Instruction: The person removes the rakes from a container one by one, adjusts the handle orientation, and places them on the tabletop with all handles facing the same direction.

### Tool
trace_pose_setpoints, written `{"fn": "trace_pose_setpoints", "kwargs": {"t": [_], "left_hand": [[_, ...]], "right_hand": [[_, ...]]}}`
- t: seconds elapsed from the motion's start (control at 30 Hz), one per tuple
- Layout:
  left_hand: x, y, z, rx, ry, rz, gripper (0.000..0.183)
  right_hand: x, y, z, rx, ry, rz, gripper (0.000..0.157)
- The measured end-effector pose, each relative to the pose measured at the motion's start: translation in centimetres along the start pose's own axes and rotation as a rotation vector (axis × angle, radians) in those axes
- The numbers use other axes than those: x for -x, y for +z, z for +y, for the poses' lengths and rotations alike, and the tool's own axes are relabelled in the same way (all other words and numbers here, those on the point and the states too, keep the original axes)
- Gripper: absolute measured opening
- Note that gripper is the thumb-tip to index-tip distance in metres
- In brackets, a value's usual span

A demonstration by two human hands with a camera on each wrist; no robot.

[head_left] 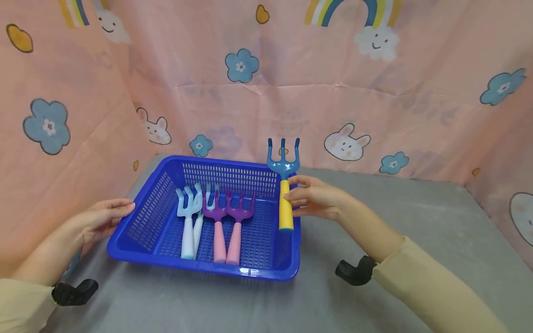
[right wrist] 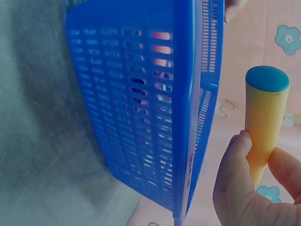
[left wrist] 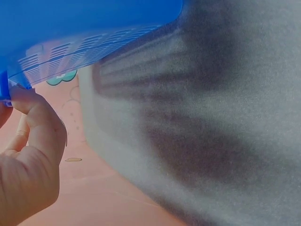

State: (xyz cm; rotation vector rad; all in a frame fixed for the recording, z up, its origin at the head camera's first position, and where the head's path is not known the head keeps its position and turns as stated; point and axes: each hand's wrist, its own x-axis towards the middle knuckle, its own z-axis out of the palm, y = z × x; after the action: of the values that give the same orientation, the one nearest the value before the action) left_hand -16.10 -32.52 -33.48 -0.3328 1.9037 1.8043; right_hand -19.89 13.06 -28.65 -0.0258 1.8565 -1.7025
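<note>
My right hand (head_left: 314,196) pinches the yellow handle of a toy garden hand fork (head_left: 284,199), its three blue prongs pointing up, over the right rim of a blue plastic basket (head_left: 266,273). In the right wrist view the yellow handle (right wrist: 265,117) with its teal end cap stands between thumb and fingers, beside the basket wall. At the basket's left rim my left hand (head_left: 102,217) grips the edge, thumb on top. Inside lie two pale blue forks with whitish handles (head_left: 187,236) and two purple forks with pink handles (head_left: 219,240), prongs toward the back.
The basket stands on a grey tabletop (head_left: 399,222). A pink printed cloth (head_left: 291,106) with flowers, rabbits and rainbows hangs behind and along both sides. A black curved piece is at each wrist, such as the right wrist mount (head_left: 356,270).
</note>
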Motion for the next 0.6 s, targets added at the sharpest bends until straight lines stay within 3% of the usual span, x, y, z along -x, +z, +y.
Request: {"fn": "trace_pose_setpoints", "kwargs": {"t": [0.6], "left_hand": [[-0.2,-0.4,-0.2,-0.001,0.025,-0.038,0.016]], "right_hand": [[1.0,-1.5,-0.3,0.005,-0.028,-0.021,0.050]]}}
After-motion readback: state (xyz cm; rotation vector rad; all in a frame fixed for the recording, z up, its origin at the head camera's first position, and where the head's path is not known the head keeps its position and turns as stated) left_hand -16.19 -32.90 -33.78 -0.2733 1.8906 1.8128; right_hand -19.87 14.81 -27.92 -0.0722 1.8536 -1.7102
